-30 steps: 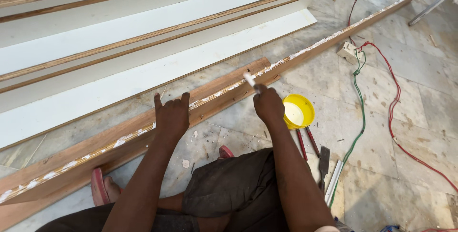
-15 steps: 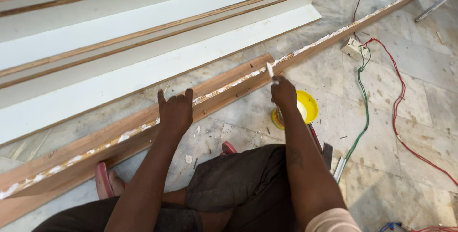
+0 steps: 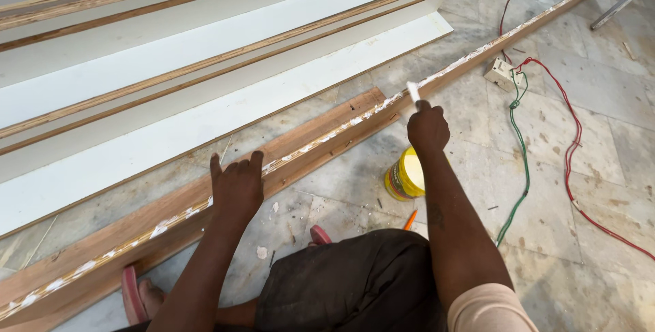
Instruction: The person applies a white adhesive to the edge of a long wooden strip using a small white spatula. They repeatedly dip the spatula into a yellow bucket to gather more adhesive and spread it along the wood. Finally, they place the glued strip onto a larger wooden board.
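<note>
A long brown wooden strip lies diagonally on the stone floor, with white paste smeared along its upper edge. My left hand rests flat on the strip, fingers apart, pressing it down. My right hand is closed around a small white spreader, whose tip touches the paste line on the strip's edge. A yellow tub of white paste stands open on the floor just below my right wrist.
White laminated boards with wooden edges lie beyond the strip. A white socket box with red and green cables sits to the right. My knee and sandalled foot are near the strip.
My right hand has slid the spreader farther right along the strip's edge, leaving more white paste behind. My left hand stays pressed on the strip.
</note>
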